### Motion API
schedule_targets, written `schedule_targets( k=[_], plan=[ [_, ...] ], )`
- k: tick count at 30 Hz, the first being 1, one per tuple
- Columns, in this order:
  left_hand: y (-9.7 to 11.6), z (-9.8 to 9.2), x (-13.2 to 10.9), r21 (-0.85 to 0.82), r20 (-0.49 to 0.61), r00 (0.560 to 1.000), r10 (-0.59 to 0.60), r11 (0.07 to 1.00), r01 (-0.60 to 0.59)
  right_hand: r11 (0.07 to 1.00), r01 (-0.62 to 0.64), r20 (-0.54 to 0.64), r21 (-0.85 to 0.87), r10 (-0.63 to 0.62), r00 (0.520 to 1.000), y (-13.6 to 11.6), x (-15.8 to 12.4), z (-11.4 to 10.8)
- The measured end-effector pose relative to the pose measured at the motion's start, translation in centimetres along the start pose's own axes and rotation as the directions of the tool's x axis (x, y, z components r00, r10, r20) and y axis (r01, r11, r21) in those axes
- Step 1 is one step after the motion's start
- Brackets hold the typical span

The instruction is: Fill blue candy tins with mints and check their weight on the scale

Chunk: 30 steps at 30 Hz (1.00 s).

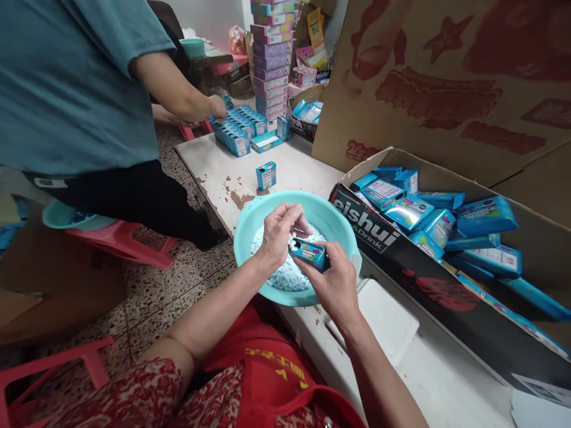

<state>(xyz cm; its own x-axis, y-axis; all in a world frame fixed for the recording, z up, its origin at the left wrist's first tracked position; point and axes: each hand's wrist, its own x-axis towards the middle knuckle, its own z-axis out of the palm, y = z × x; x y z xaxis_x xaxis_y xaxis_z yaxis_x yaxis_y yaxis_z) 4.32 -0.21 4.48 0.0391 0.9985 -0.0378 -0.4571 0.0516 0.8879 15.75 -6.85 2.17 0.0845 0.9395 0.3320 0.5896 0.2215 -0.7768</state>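
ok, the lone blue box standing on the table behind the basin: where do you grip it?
Probably pinch the small blue box across its two narrow side faces, coming down from above. It stands upright and alone on the worn white table, apart from the teal basin, so both sides are free.

We see a co-worker's hand [217, 107] at rows of blue boxes [236, 128], one lone box [266, 176] upright on the worn table [214, 166], and a cardboard carton [526, 238] of flat blue packs [484, 217] just beside.

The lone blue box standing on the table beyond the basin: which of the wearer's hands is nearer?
Left. The left hand is over the basin, just below the lone box; the right hand, holding a small tin, sits farther back.
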Motion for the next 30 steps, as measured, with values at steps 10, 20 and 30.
schedule_targets(
  k=[10,20,30],
  plan=[
    [0.8,0.2,-0.4,0.019,0.055,0.998,0.004,1.0,-0.005,0.998,0.001,-0.028,0.058,0.0,1.0,-0.2,-0.1,0.8],
    [0.2,-8.8,3.0,0.923,0.159,0.964,-0.215,0.378,-0.068,0.995,0.029,-0.269,-0.091,-0.052,0.962,2.5,-1.5,1.0],
    [-5.7,-5.2,-2.1,0.891,0.352,0.747,-0.564,0.447,-0.082,0.984,-0.042,-0.367,-0.174,-0.025,0.93,2.3,-1.7,2.0]
  ],
)
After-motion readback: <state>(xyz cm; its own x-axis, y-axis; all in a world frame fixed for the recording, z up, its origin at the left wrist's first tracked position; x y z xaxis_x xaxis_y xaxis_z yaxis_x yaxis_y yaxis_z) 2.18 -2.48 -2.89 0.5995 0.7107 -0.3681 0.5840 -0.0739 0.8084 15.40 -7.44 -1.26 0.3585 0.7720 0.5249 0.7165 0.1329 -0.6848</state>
